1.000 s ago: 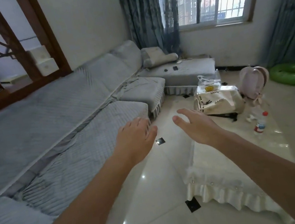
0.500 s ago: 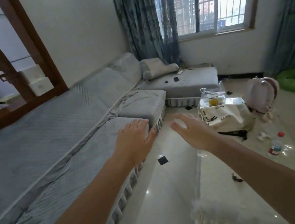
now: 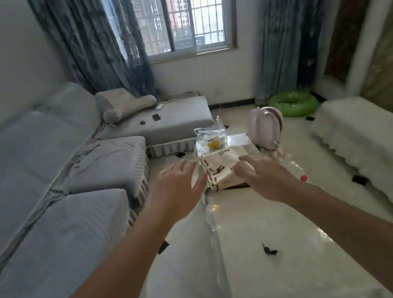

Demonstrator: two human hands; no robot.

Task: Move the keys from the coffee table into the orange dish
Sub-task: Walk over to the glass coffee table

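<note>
Task not started. Small dark keys [image 3: 269, 250] lie on the glossy white worktop [image 3: 299, 248], near side of the cream cloth bag [image 3: 223, 170]. Left hand [image 3: 180, 191] and right hand [image 3: 264, 176] spread, empty, hovering beyond keys. No orange dish visible.

A home living room: a long grey sofa [image 3: 49, 201] lines the wall left of the barred window [image 3: 181, 12], with curtains [image 3: 98, 42] beside it.
</note>
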